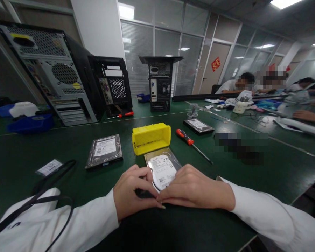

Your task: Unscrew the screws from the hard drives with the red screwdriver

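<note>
A silver hard drive (163, 167) with a white label lies right in front of me, its near end partly hidden by my hands. My left hand (133, 190) is closed in a pinch at that end, thumb and index fingertip together. Against those fingertips press the fingers of my right hand (193, 189), also closed, covering the drive's near right side. Whatever is pinched between them is too small or hidden to tell. Just behind the drive, a yellow plastic bin (152, 138) rests on its side, opening toward me.
Another hard drive (105, 150) lies to the left, and a third drive (198, 126) at back right. A red-handled screwdriver (193, 144) lies right of the bin. Computer cases (160, 84) line the back. A black cable (49, 178) crosses my left side. People sit far right.
</note>
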Demonstrator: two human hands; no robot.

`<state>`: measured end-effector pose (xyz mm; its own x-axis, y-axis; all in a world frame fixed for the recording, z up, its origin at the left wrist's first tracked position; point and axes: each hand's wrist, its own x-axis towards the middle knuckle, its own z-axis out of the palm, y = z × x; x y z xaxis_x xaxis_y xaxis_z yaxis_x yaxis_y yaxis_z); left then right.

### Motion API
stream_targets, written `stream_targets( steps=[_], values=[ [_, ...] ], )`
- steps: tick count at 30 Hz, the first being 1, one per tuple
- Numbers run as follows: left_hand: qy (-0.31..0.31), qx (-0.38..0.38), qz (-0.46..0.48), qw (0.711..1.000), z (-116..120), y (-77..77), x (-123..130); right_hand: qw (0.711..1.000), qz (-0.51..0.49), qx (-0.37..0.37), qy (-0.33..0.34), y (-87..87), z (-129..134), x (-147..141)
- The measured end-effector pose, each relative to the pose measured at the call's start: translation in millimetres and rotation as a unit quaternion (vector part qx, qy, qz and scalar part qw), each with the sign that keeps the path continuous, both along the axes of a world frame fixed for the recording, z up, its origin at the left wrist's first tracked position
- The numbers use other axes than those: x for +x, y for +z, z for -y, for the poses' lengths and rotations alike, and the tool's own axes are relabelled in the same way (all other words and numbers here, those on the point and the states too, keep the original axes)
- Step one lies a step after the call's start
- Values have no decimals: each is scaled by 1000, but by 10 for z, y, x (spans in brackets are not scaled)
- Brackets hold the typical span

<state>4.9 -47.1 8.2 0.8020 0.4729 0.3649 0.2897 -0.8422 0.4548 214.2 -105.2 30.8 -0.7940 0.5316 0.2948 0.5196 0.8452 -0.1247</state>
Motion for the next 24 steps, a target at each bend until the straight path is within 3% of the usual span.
stream_targets(
  steps=[8,12,16,24],
  values=[
    [43,-10,2,999,7,-20,8,1000,7,6,-16,-59,-20,31],
    [52,-52,-15,997,-71,65,-32,996,18,-61,-66,-36,-17,36],
    [22,-99,-25,995,-177,82,-62,989,21,-123,-83,3,-22,4],
    [-10,-116,-38,992,-182,38,-53,993,59,-76,-69,23,-32,-1]
  ],
)
